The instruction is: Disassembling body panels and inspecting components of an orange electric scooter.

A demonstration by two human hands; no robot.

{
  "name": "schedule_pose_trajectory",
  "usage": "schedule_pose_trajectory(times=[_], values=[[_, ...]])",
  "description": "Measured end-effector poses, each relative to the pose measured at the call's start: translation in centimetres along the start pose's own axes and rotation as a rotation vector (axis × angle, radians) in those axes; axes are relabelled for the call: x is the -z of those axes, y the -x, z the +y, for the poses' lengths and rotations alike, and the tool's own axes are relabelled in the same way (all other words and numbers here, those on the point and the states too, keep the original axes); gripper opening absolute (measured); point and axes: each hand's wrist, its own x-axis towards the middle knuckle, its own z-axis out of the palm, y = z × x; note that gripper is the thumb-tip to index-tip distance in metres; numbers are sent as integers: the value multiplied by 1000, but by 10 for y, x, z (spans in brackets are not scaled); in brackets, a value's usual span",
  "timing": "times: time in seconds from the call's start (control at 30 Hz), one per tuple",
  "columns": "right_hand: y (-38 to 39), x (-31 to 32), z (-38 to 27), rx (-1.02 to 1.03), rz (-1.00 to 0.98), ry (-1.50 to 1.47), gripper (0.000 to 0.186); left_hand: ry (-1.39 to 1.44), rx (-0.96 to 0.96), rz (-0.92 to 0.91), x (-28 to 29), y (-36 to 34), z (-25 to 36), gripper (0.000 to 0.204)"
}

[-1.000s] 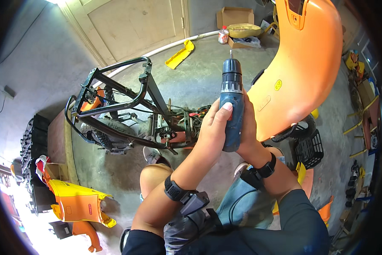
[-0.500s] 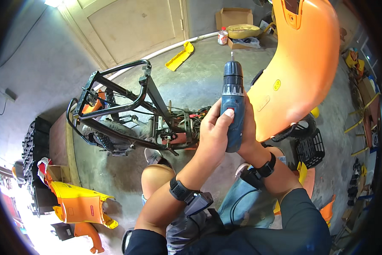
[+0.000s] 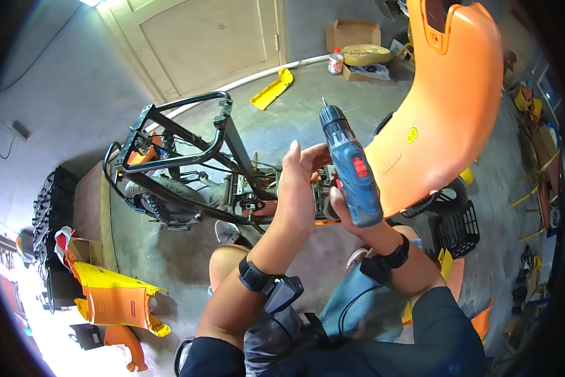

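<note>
A blue cordless drill [image 3: 356, 179] with a black chuck, a short bit and a red switch is held up in front of me. Its nose points away and slightly left. My right hand [image 3: 343, 212] is closed around it from below, mostly hidden behind its body. Just left of the drill is my left hand [image 3: 298, 185], thumb raised and fingers apart, the fingertips close to the drill's side. Beyond my hands stands a black metal vehicle frame [image 3: 232, 147] with exposed wiring. To the right, a large orange body panel [image 3: 439, 113] rises beside the drill.
A yellow plastic piece [image 3: 273, 89] lies on the floor near the door [image 3: 207, 47]. An open cardboard box [image 3: 358, 38] and a red-capped bottle [image 3: 336, 61] sit at the back. Yellow-orange panels [image 3: 119, 298] lie at lower left. A black crate [image 3: 458, 229] stands at right.
My left hand has let go of the drill and moved a little left, its fingers opening. The drill has tilted, its nose swinging left, and stays in my right hand.
</note>
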Motion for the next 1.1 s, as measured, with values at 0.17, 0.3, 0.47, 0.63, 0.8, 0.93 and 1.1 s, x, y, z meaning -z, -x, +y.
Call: schedule_pose_trajectory(times=[0.17,0.3,0.47,0.63,0.8,0.93,1.1], values=[[4,3,-4,31,-67,171,38,72,-42,-34,4,-7,9,67],[7,3,-9,-38,-145,-113,49,258,45,-105,-4,-1,10,59],[9,10,-4,113,-277,-93,43,377,29,-133,-5,3,13,46],[15,9,4,123,-184,-3,50,389,22,-112,-8,5,11,44],[15,7,4,150,-170,-5,50,380,4,-95,-6,4,11,45],[15,6,3,128,-175,-26,51,390,-3,-95,-6,4,10,45],[13,6,5,196,-178,-6,51,380,-12,-81,-5,5,10,43]])
